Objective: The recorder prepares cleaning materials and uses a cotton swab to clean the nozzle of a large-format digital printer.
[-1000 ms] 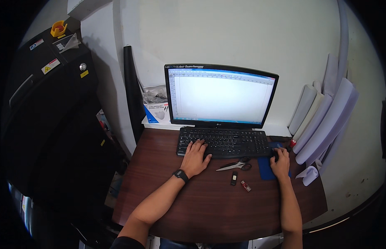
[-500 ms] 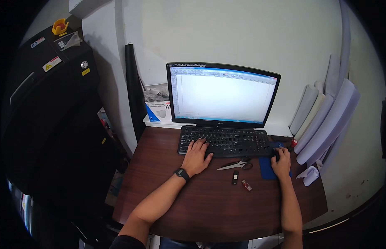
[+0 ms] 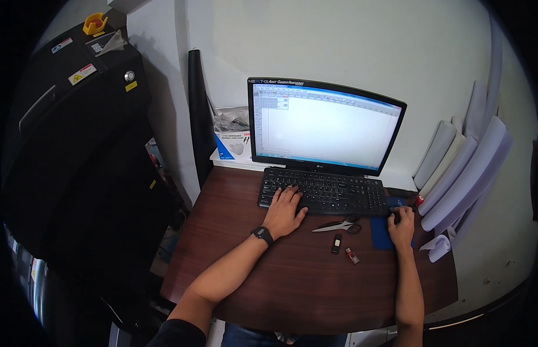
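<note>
In the head view, my left grip (image 3: 285, 216) is at the centre of the frame, loosely spread with nothing clasped, its fingertips lying over the left part of the keyboard (image 3: 344, 195). Right of centre, my right grip (image 3: 402, 232) is curled over the mouse (image 3: 391, 218), a small dark shape mostly hidden beneath my fingers, at the keyboard's right end. Under it lies a flat blue mouse pad (image 3: 381, 236). The keyboard is black plastic, a long slab with rows of small keys. Between my two grips, scissors (image 3: 334, 226) show slim metal blades and dark looped handles; below them sit a black USB stick (image 3: 336, 244) and a red-and-silver one (image 3: 352, 256), both small oblongs. The table (image 3: 280, 283) is reddish-brown with streaky wood grain. Behind the keyboard stands a glossy black-framed monitor (image 3: 329, 124); at right, smooth pale rolls (image 3: 468, 173) lean against the wall.
</note>
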The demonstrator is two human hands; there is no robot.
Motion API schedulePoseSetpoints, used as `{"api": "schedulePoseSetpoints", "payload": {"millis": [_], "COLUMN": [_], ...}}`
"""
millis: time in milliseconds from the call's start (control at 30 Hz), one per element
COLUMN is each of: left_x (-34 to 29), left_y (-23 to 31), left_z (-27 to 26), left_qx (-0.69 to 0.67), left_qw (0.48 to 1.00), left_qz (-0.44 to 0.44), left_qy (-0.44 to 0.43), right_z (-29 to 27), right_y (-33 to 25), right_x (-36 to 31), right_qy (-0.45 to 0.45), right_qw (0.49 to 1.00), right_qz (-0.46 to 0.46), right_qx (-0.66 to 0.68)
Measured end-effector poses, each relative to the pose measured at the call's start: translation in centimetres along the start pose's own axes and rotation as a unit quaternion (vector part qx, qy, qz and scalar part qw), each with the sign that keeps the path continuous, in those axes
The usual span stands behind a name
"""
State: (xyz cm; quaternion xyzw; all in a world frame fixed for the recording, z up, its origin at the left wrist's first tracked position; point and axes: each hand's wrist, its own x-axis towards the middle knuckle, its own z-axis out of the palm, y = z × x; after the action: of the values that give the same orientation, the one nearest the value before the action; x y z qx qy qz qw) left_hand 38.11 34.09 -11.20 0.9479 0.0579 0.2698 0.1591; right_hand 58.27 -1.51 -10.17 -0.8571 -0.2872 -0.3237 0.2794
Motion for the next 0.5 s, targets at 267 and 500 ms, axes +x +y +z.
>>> {"api": "schedulePoseSetpoints", "payload": {"millis": [267,500], "left_x": [-0.06,-0.13], "left_y": [0.02,-0.04], "left_z": [-0.07,0.08], "left_qx": [-0.010,-0.010], "left_qw": [1.000,1.000], "left_qz": [-0.001,0.004], "left_qy": [-0.005,-0.001], "right_z": [-0.39,-0.17], "right_y": [-0.60,-0.27], "right_x": [0.05,-0.11], "right_qy": [-0.008,-0.007], "right_qw": [1.000,1.000], "right_qz": [0.012,0.008], "right_qx": [-0.001,0.001]}}
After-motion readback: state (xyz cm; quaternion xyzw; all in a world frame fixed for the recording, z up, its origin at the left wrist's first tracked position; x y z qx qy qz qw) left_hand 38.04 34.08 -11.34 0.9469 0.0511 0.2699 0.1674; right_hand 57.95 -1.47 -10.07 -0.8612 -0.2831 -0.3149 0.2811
